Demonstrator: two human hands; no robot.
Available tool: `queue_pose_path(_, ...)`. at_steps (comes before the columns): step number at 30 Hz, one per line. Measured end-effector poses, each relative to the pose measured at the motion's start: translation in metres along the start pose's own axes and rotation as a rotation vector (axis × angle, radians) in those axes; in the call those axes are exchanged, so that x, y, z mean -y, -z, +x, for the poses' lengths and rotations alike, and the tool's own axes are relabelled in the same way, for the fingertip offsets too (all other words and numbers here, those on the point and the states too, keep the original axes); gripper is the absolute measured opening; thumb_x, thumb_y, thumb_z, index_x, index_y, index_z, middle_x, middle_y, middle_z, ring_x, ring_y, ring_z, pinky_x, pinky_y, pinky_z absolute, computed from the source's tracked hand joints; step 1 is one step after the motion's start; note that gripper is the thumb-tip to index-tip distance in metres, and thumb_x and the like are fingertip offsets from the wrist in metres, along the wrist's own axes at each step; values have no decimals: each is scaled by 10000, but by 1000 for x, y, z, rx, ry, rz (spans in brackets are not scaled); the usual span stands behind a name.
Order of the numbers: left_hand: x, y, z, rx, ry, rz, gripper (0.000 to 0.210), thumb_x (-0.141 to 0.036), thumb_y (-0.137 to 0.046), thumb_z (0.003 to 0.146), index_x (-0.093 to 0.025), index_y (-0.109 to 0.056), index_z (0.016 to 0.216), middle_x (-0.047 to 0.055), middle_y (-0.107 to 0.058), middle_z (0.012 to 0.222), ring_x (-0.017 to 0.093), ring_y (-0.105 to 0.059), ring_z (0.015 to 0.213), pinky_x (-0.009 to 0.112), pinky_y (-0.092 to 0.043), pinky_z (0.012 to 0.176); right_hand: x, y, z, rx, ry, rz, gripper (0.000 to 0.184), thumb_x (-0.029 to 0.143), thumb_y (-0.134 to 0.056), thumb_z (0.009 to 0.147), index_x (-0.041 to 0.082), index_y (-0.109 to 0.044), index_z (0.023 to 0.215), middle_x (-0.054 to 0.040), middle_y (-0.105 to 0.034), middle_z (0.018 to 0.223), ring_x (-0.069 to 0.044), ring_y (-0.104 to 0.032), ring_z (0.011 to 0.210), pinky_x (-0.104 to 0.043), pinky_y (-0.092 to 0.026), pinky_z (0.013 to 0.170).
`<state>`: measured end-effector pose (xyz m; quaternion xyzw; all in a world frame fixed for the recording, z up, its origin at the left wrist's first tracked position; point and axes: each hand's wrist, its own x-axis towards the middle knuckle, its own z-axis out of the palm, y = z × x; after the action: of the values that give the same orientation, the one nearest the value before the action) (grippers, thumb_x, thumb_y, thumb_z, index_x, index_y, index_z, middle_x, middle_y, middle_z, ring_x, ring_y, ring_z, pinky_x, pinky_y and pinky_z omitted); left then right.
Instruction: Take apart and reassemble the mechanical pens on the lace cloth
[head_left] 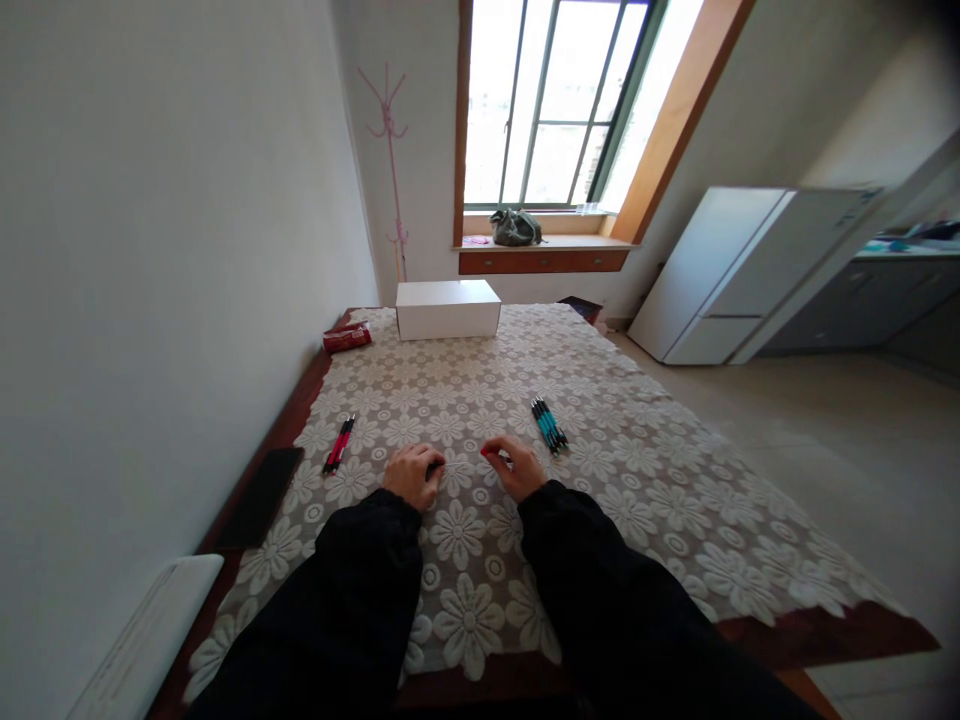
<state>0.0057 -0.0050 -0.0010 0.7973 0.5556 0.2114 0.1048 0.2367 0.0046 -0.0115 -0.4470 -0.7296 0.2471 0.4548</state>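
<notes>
Over the middle of the lace-covered table, my left hand is closed, with a small dark thing showing between thumb and fingers; its kind is not clear. To the right, my right hand pinches a small red piece at its fingertips, mostly covered by the fingers. A gap separates the two hands. Beyond my right hand lies a row of blue-and-black pens, side by side. Farther left of my left hand rest pink-and-black pens, close together.
A white box stands at the table's far end, beside a red packet on the left. A flat black object lies along the left edge, near a white device. The patterned tablecloth covers most of the table.
</notes>
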Motion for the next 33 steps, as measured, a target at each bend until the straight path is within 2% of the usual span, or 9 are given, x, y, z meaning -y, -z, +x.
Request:
queue_pose_path(3, 2, -2, 1, -25, -33, -29, 148, -294, -566, 857, -255, -691, 926, 30, -689, 981, 218, -576, 975, 363, -411, 865, -3, -2, -2, 78, 50, -195, 92, 265, -563, 866, 237, -650, 854, -46, -660, 861, -202, -572, 852, -353, -439, 817)
queue_pose_path(8, 2, -2, 1, -43, -43, -58, 157, -300, -557, 873, -255, -694, 935, 27, -688, 982, 207, -602, 950, 348, -424, 851, -10, -4, -2, 113, 45, -297, 96, 233, -545, 875, 232, -639, 893, -47, -652, 881, -195, -556, 870, -339, -424, 815)
queue_pose_path(19, 4, -4, 2, -11, -116, -100, 180, -292, -544, 890, -247, -700, 968, 27, -681, 984, 173, -625, 907, 297, -463, 819, -9, -6, -2, 165, 62, -384, 65, 228, -574, 871, 225, -636, 891, -35, -641, 867, -188, -559, 862, -324, -418, 802)
queue_pose_path(33, 1, -10, 1, 64, -222, -203, 154, -271, -564, 882, -243, -681, 977, 24, -696, 1000, 169, -640, 937, 292, -498, 870, -6, -11, -6, 279, 154, -342, 122, 293, -567, 898, 244, -669, 944, -46, -648, 892, -193, -585, 880, -324, -437, 822)
